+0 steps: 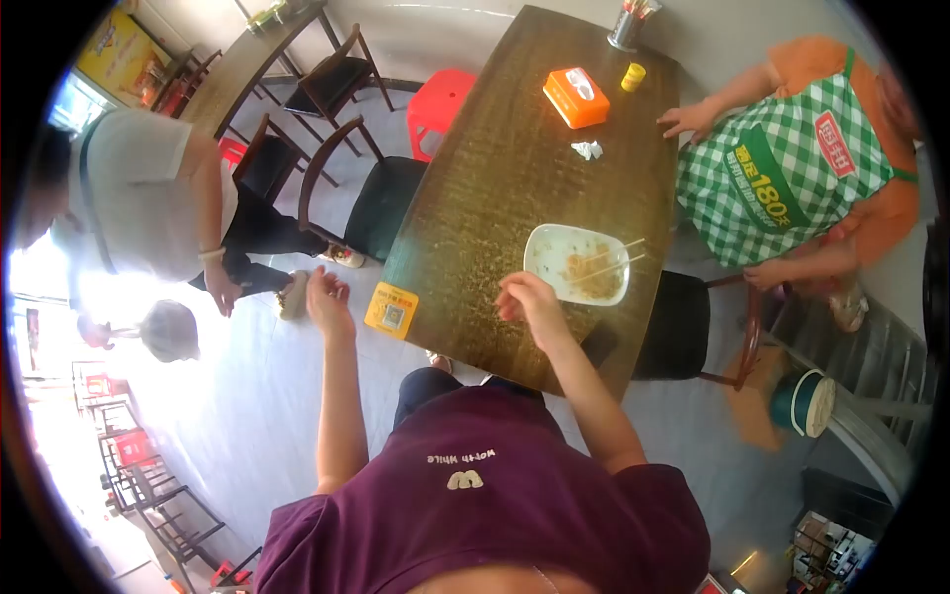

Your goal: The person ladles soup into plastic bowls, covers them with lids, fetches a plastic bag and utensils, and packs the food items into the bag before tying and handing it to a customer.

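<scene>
My left hand (pixel 330 299) hangs in the air just off the table's left edge, fingers loosely bent and apart, holding nothing. Close by lies a yellow card with a QR code (pixel 390 310), stuck or laid on the table corner. Over the wooden table (pixel 475 188), my right hand (pixel 529 305) is half curled with nothing visible in it. Just beyond it is a white rectangular plate (pixel 542 244) with food scraps, and a pair of chopsticks (pixel 612 265) rests across its right side. A dark flat object (pixel 600 343) sits beside my right forearm; its kind is unclear.
An orange tissue box (pixel 576 99), crumpled tissue (pixel 587 150), yellow container (pixel 633 77) and utensil holder (pixel 625 30) stand farther back. A person in a green checked apron (pixel 772 178) is at the right. Another person (pixel 148 188) walks at the left, near chairs (pixel 381 203) and a red stool (pixel 435 107).
</scene>
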A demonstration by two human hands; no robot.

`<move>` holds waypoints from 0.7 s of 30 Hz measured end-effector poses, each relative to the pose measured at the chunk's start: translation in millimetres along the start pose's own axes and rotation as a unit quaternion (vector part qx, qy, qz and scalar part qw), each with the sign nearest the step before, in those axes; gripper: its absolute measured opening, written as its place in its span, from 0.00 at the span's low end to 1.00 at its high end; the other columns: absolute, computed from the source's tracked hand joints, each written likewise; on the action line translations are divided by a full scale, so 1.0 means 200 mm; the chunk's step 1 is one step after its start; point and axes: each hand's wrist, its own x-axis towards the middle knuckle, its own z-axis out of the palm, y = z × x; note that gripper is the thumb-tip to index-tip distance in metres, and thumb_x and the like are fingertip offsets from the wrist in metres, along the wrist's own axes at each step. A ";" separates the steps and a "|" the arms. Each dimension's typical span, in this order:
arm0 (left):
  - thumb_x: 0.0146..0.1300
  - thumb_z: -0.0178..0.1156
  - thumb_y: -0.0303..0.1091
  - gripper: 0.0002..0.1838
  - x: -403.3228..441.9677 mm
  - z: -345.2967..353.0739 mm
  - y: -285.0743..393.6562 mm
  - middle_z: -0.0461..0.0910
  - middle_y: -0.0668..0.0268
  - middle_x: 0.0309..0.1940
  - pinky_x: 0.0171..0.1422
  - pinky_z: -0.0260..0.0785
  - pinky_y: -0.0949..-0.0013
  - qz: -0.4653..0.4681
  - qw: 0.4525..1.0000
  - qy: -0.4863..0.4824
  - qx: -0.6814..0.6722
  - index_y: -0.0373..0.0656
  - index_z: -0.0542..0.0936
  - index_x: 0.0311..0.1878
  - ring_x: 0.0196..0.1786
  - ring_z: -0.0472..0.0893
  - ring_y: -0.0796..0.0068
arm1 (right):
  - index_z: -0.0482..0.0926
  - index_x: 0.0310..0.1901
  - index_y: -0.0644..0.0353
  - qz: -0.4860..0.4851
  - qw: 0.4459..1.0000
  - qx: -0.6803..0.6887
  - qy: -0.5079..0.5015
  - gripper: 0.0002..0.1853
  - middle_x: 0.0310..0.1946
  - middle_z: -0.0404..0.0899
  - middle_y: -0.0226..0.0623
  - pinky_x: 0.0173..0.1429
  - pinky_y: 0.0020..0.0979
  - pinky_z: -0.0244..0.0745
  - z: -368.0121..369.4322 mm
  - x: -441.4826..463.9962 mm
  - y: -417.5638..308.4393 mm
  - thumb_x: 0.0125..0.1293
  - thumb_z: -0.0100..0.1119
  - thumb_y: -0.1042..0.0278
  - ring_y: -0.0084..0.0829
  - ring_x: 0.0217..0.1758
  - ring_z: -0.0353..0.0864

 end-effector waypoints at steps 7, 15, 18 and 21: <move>0.61 0.56 0.35 0.11 -0.19 0.13 -0.19 0.72 0.70 0.28 0.34 0.64 0.74 -0.092 0.993 -0.054 -0.051 0.41 0.75 0.44 0.28 0.69 0.79 | 0.77 0.37 0.62 -0.105 0.983 -0.009 0.151 0.07 0.26 0.77 0.33 0.30 0.20 0.70 -0.49 -0.24 -0.04 0.62 0.52 0.68 0.20 0.26 0.74; 0.64 0.51 0.35 0.11 -0.34 0.11 -0.29 0.71 0.69 0.28 0.31 0.63 0.75 -0.131 0.991 -0.018 -0.037 0.40 0.73 0.46 0.27 0.67 0.79 | 0.75 0.42 0.66 -0.274 0.868 -0.288 0.297 0.14 0.26 0.75 0.32 0.34 0.25 0.68 -0.90 -0.06 -0.28 0.61 0.58 0.64 0.23 0.28 0.72; 0.64 0.50 0.34 0.12 -0.32 0.07 -0.35 0.70 0.68 0.27 0.29 0.61 0.76 -0.137 0.990 -0.018 -0.030 0.40 0.71 0.48 0.26 0.67 0.79 | 0.74 0.45 0.66 -0.268 0.856 -0.331 0.294 0.16 0.29 0.76 0.35 0.37 0.28 0.70 -1.04 0.25 -0.29 0.60 0.59 0.63 0.26 0.32 0.74; 0.63 0.52 0.36 0.13 -0.15 -0.07 -0.44 0.71 0.67 0.26 0.27 0.60 0.76 -0.148 0.988 -0.037 -0.025 0.39 0.71 0.46 0.25 0.68 0.76 | 0.75 0.47 0.63 -0.262 0.863 -0.346 0.261 0.16 0.36 0.79 0.42 0.46 0.29 0.74 -1.23 0.80 -0.23 0.59 0.60 0.67 0.30 0.41 0.79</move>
